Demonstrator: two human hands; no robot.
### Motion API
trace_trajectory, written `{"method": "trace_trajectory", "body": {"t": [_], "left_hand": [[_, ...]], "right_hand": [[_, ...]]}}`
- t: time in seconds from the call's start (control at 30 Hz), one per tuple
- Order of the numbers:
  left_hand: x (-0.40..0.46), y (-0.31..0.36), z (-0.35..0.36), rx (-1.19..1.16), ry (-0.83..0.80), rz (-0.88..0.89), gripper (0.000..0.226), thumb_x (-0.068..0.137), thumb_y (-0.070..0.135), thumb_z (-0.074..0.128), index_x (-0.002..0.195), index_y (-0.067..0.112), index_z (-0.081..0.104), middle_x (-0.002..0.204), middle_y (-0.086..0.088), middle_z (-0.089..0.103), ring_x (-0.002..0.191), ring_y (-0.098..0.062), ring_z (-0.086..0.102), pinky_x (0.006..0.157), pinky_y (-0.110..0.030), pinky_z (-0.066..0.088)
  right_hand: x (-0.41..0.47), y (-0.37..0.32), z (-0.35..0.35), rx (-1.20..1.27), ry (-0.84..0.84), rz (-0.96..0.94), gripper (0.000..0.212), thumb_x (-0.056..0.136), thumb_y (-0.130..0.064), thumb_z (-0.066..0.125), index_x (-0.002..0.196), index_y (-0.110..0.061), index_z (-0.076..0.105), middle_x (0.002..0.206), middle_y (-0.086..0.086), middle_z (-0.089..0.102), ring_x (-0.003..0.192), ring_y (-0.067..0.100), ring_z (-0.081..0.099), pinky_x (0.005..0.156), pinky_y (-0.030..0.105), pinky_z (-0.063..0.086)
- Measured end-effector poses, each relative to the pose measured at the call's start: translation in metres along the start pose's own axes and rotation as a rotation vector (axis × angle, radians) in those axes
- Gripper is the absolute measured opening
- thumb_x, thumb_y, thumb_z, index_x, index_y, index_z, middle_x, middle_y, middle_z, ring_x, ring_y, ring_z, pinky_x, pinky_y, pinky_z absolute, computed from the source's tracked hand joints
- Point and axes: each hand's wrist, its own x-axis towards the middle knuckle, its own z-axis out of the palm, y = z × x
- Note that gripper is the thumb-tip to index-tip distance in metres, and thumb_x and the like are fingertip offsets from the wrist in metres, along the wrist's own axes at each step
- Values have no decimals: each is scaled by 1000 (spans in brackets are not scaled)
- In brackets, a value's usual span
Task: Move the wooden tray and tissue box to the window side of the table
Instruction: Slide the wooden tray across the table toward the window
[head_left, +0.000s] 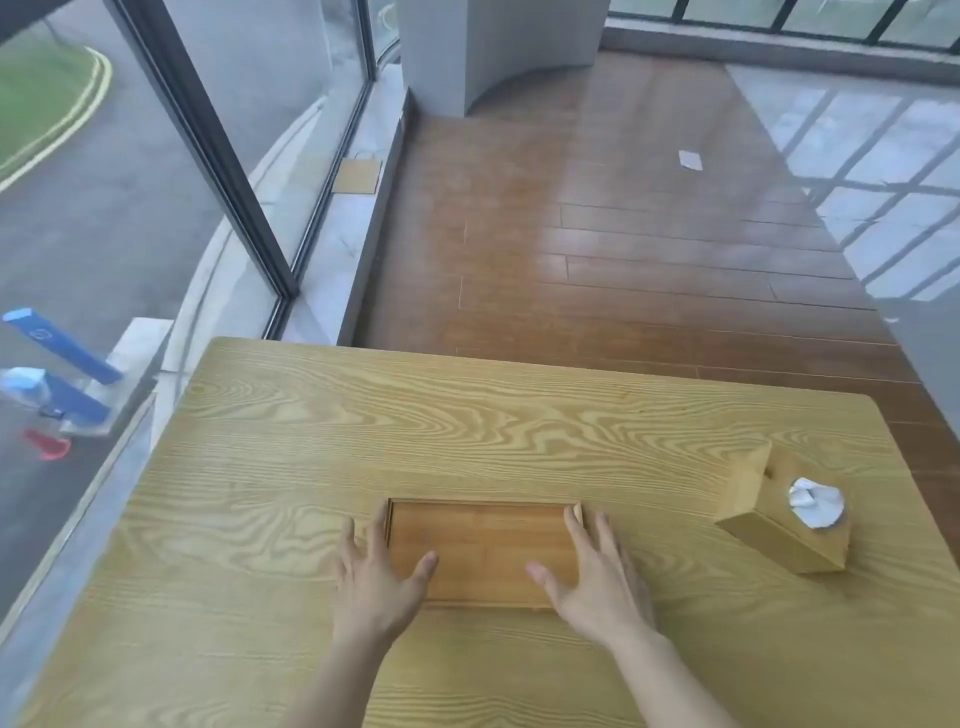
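A flat rectangular wooden tray (480, 540) lies on the light wood-grain table (363, 426), near its front middle. My left hand (376, 582) rests at the tray's left edge, fingers spread along the side and thumb over the tray floor. My right hand (597, 577) mirrors it at the right edge, thumb inside the tray. Neither hand clearly grips the tray. A cube-shaped wooden tissue box (784, 514) with a white tissue (815, 501) poking from its top stands at the table's right edge, apart from the tray.
A tall glass window (130, 208) with a dark frame runs along the left of the table. A white ledge (343, 223) lies below it. Brown wooden floor (597, 234) stretches beyond the table's far edge, with a white pillar (467, 47) at the back.
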Motion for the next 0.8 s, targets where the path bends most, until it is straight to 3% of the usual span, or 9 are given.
{"method": "trace_trajectory", "body": {"t": [0.2, 0.37, 0.53, 0.8], "left_hand": [[0, -5, 11, -56, -52, -8, 86, 82, 51, 67, 154, 39, 21, 156, -10, 28, 143, -30, 23, 108, -46, 37], [2, -7, 11, -115, -26, -5, 81, 82, 47, 70, 150, 39, 29, 150, -5, 36, 142, -23, 26, 103, -43, 41], [9, -18, -1, -137, 20, -42, 78, 79, 49, 71, 146, 40, 34, 142, -6, 42, 138, -24, 35, 103, -43, 43], [22, -52, -49, -174, 193, -85, 76, 78, 47, 74, 145, 37, 39, 141, -5, 45, 137, -25, 36, 105, -41, 40]], "right_hand": [[9, -2, 23, 127, -36, 95, 93, 92, -69, 57, 165, -40, 8, 174, 9, 14, 158, 32, 22, 121, 48, 37], [12, -11, 29, 150, 32, 122, 84, 91, -66, 61, 162, -33, 30, 155, 6, 42, 145, 28, 38, 114, 44, 44], [13, -28, 37, 172, 59, 137, 78, 90, -66, 62, 157, -31, 42, 147, 6, 47, 139, 27, 48, 109, 40, 47], [20, -95, 54, 166, 59, 31, 71, 92, -62, 63, 154, -31, 46, 143, 3, 47, 137, 26, 49, 108, 39, 46]]}}
